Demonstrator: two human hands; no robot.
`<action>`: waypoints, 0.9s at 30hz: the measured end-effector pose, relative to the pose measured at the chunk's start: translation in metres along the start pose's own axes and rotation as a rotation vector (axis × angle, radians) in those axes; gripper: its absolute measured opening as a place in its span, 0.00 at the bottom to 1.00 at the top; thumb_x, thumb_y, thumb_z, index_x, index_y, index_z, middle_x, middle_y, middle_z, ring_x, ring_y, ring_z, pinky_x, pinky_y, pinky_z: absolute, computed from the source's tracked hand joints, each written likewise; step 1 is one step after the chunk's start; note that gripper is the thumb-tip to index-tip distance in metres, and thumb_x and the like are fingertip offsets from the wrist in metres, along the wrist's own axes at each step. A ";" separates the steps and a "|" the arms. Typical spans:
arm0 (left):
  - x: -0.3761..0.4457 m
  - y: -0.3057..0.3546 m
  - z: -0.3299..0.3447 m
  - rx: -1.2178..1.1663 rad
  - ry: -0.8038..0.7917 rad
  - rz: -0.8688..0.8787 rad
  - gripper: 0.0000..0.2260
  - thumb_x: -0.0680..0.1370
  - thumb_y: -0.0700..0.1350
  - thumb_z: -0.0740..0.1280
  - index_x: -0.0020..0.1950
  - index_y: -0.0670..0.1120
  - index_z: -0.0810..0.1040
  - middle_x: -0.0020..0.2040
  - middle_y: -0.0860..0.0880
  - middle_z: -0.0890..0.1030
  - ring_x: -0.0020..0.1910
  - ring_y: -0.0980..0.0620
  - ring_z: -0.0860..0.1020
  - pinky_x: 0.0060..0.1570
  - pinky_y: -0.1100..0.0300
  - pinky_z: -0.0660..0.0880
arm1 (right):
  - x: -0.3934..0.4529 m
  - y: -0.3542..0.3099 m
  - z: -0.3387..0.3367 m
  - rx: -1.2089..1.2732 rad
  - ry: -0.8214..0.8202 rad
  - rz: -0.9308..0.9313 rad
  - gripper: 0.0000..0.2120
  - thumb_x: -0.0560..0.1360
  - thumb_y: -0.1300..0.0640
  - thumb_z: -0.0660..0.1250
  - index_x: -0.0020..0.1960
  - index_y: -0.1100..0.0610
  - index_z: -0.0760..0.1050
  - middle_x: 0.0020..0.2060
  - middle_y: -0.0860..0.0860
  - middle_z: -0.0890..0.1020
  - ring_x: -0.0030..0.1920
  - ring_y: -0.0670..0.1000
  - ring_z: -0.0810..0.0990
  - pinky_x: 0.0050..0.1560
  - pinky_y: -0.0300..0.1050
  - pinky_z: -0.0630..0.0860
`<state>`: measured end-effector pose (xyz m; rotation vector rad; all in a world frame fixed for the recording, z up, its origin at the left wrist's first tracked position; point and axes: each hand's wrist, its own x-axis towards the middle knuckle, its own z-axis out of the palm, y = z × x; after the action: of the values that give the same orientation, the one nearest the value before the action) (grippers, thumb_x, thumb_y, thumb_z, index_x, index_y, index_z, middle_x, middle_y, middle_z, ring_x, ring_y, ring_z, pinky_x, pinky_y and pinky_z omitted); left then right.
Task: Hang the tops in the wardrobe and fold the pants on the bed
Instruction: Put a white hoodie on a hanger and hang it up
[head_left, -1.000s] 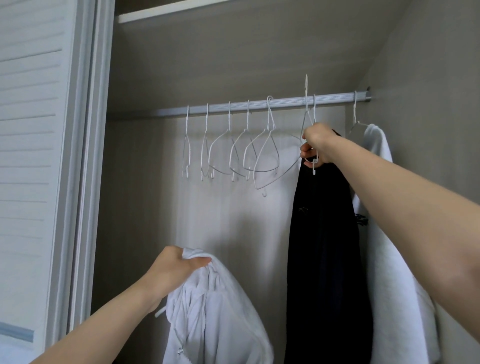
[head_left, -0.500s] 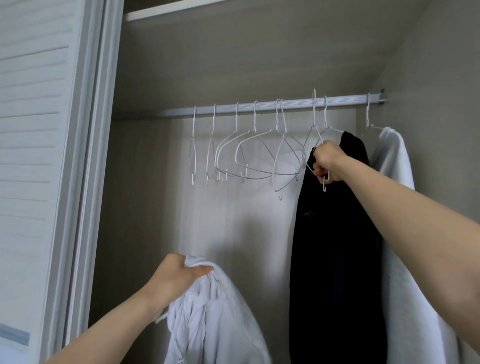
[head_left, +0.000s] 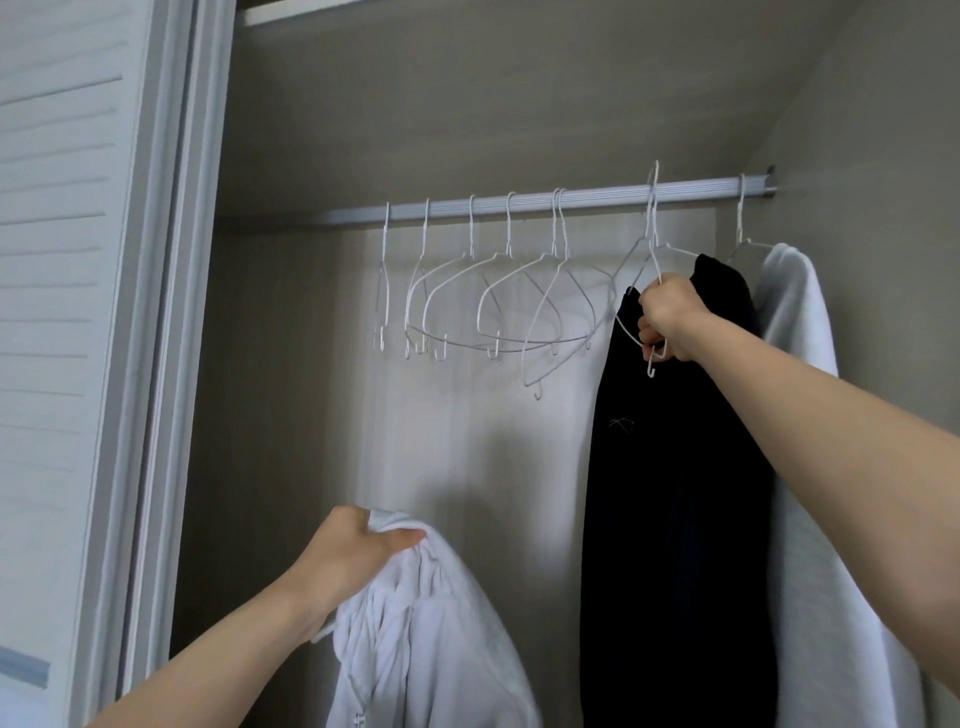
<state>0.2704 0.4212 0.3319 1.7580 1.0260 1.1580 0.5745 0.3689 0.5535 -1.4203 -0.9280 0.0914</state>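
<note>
Wardrobe (head_left: 467, 130) open, sliding door (head_left: 62, 312) pushed to the left edge. Rail (head_left: 519, 205) runs across; a black top (head_left: 675, 519) and a white top (head_left: 810, 467) already hang at its right end, empty wire hangers (head_left: 493, 301) bunched along the middle. Third white top (head_left: 431, 634) is low at the bottom edge of the opening, not on a hanger yet. Left hand (head_left: 353, 556) grips it bunched at the collar, fingers curled into the cloth. Right hand (head_left: 670, 322) has fingers closed round a wire hanger (head_left: 636, 270) right beside the black top, its hook apparently at the rail. Risks, as I see it: that hanger's arms look interlaced with its neighbours, so a pull could drag several off. It could also snag the black top and tug it down. One-handed bunched grip may let the white top slip.
</note>
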 end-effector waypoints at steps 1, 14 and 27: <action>0.001 0.000 0.002 -0.001 0.009 -0.002 0.06 0.76 0.42 0.72 0.40 0.42 0.84 0.37 0.46 0.86 0.37 0.51 0.85 0.39 0.58 0.81 | 0.000 0.001 -0.001 0.005 -0.009 0.024 0.13 0.77 0.66 0.50 0.36 0.55 0.61 0.29 0.53 0.63 0.25 0.50 0.61 0.28 0.41 0.63; 0.034 0.054 0.036 0.188 0.142 0.136 0.14 0.68 0.54 0.78 0.37 0.44 0.81 0.34 0.48 0.83 0.34 0.52 0.80 0.36 0.58 0.76 | -0.019 -0.016 -0.017 0.065 -0.134 0.069 0.11 0.75 0.66 0.48 0.37 0.54 0.60 0.24 0.51 0.59 0.24 0.49 0.56 0.35 0.45 0.70; 0.099 0.134 0.081 0.066 0.131 0.379 0.28 0.69 0.52 0.78 0.63 0.41 0.75 0.48 0.49 0.80 0.40 0.56 0.78 0.38 0.69 0.74 | -0.018 -0.018 -0.017 0.006 -0.146 -0.025 0.13 0.76 0.66 0.49 0.36 0.53 0.60 0.26 0.52 0.60 0.25 0.49 0.57 0.34 0.44 0.65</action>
<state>0.3998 0.4479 0.4619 2.0079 0.8333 1.5030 0.5643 0.3417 0.5626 -1.4105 -1.0645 0.1809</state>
